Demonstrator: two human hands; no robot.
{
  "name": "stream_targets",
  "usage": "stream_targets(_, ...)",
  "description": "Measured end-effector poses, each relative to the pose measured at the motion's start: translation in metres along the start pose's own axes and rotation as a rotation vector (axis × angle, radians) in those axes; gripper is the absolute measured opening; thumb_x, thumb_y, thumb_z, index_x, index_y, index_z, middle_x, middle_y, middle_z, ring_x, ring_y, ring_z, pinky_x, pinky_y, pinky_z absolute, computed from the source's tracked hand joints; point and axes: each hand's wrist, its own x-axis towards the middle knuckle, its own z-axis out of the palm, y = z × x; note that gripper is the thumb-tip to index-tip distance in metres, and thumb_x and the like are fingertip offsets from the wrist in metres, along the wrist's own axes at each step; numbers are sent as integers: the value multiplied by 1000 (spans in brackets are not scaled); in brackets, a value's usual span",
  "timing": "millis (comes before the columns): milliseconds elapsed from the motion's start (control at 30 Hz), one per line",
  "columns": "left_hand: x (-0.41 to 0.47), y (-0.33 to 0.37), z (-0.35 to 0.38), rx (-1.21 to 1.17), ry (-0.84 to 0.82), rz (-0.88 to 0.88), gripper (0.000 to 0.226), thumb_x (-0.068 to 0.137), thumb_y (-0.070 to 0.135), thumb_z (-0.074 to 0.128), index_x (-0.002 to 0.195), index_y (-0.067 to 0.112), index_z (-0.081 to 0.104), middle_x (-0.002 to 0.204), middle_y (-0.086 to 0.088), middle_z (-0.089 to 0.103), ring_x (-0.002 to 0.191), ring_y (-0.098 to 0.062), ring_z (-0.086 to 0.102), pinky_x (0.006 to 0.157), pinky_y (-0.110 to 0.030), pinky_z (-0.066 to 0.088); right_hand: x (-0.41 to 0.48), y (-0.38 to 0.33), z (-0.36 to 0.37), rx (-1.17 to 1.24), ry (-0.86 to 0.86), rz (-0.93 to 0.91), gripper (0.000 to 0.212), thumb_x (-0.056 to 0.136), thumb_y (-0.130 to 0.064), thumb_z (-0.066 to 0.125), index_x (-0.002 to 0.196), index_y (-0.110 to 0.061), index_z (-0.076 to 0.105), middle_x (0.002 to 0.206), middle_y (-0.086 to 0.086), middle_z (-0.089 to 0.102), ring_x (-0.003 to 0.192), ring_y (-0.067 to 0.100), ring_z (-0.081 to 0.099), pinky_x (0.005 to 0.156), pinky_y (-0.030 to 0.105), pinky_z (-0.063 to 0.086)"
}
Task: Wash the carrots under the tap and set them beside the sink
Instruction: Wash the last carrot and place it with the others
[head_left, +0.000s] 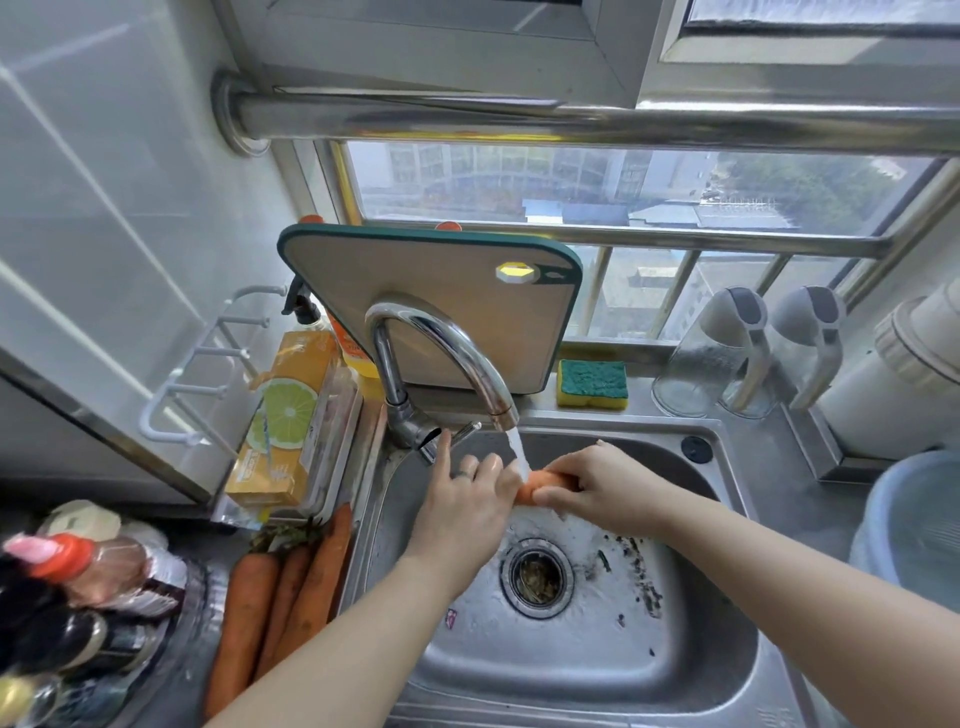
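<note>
An orange carrot (540, 484) is held over the steel sink (691, 675), right under the water stream from the curved chrome tap (447, 343). My right hand (597, 486) grips the carrot's right part. My left hand (465, 501) wraps its left end, index finger raised toward the tap lever (462, 432). Most of the carrot is hidden by both hands. Three unwashed, dirt-covered carrots (280, 587) lie on the counter just left of the sink, their leafy tops pointing away from me.
Dirt specks lie in the basin beside the drain strainer (537, 577). A cutting board (441, 306) leans behind the tap, a sponge (592, 384) on the ledge. Orange detergent pack (285, 421) and bottles (78, 587) stand left; a blue basin (914, 519) and glass jars (727, 353) right.
</note>
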Motion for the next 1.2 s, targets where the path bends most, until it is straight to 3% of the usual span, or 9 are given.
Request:
stream_targets(67, -1, 3, -3, -30, -105, -12, 21, 86, 27, 33, 98, 12, 41, 70, -4, 60, 59, -24, 62, 100, -57, 40, 0, -1, 5, -226, 19, -36, 31, 89, -52, 52, 100, -26, 66, 83, -4, 64, 90, 14, 48, 112, 38, 21)
stream_targets(200, 2, 5, -10, -379, -572, -79, 44, 97, 48, 35, 121, 12, 40, 116, -11, 64, 111, -30, 56, 108, -42, 29, -2, 7, 13, -431, 195, -303, 20, 74, -40, 73, 90, -29, 70, 73, -11, 67, 90, 18, 58, 117, 49, 8)
stream_targets(400, 5, -11, -25, -1023, -801, -208, 29, 97, 47, 41, 97, 20, 49, 76, 5, 55, 70, -16, 56, 75, -36, 47, -12, 12, 17, -563, 473, -492, 12, 89, -20, 59, 96, -23, 68, 93, -11, 69, 91, 18, 60, 117, 51, 20)
stream_targets(500, 8, -6, -29, -875, -755, -246, 24, 95, 46, 45, 95, 22, 50, 84, 1, 59, 84, -23, 57, 71, -34, 41, -8, 6, 28, -663, 456, -433, 23, 88, -8, 47, 93, -19, 66, 81, -5, 64, 77, 18, 61, 116, 52, 19)
stream_targets(633, 8, 6, -27, -301, -550, -187, 26, 98, 34, 42, 114, 14, 43, 117, -7, 62, 114, -26, 56, 109, -42, 23, 1, -6, 36, -718, 307, -283, 31, 80, -2, 32, 80, -16, 60, 62, -3, 54, 55, 17, 57, 111, 54, 32)
stream_targets(767, -1, 13, -26, -77, -376, -67, 30, 91, 7, 42, 120, 12, 46, 111, -7, 59, 104, -29, 60, 116, -52, 15, 6, -18, 27, -491, -115, -168, 15, 90, -21, 49, 103, -17, 57, 97, 0, 65, 90, 20, 64, 116, 42, 21)
stream_targets(900, -1, 12, -19, -14, -157, 31, 28, 68, 25, 75, 92, 18, 61, 77, -1, 62, 70, -23, 65, 101, -55, 39, 7, -19, 9, 55, -367, 142, 31, 85, -41, 64, 88, -10, 63, 81, 6, 67, 69, 17, 60, 66, 30, 50)
stream_targets(1033, 12, 14, -19, -143, -356, -47, 25, 96, 29, 44, 119, 20, 48, 115, -5, 58, 110, -27, 56, 113, -48, 19, 4, -13, 3, -177, -259, 137, 24, 85, -42, 62, 91, -19, 62, 85, -1, 68, 79, 18, 63, 82, 30, 47)
stream_targets(1200, 24, 5, -10, -653, -661, -99, 34, 90, 50, 47, 108, 22, 54, 108, -4, 63, 100, -27, 59, 89, -39, 46, -6, 2, 14, -659, 138, -94, 16, 70, -20, 71, 74, -21, 56, 59, -3, 61, 56, 18, 62, 108, 45, 39)
